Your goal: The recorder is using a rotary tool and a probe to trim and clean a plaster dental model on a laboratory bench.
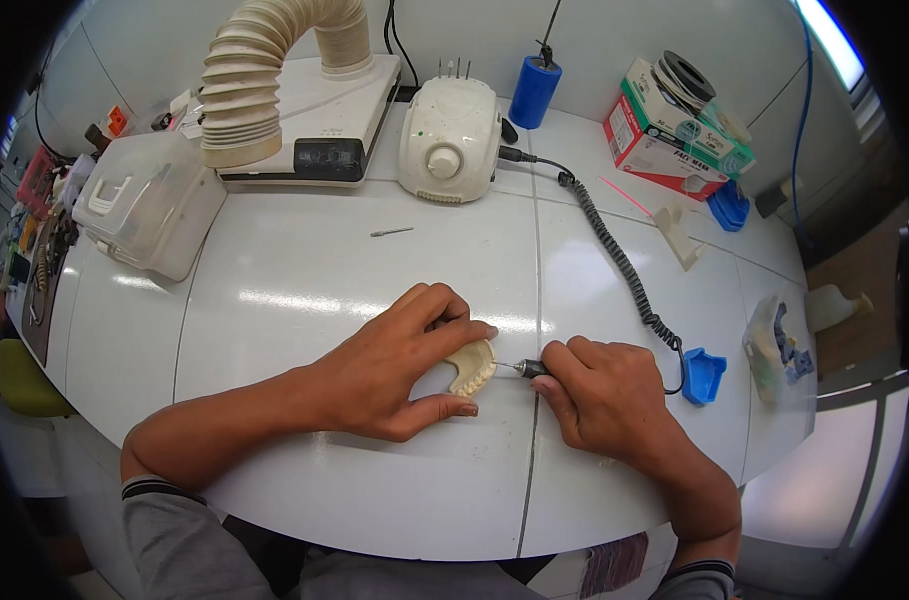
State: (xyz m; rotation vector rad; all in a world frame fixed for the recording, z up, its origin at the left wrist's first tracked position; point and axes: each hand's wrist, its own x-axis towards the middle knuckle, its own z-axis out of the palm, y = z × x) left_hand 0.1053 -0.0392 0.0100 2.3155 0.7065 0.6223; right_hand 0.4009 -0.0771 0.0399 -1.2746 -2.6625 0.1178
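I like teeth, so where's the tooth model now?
In the head view, the tooth model is near the middle, held in the left hand, just left of the drill tool in the right hand.

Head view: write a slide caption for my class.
Left hand holds a pale dental model; right hand grips a corded rotary handpiece.

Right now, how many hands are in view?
2: the left hand, holding the pale dental model, and the right hand, gripping the black handpiece to the model's right. No others show.
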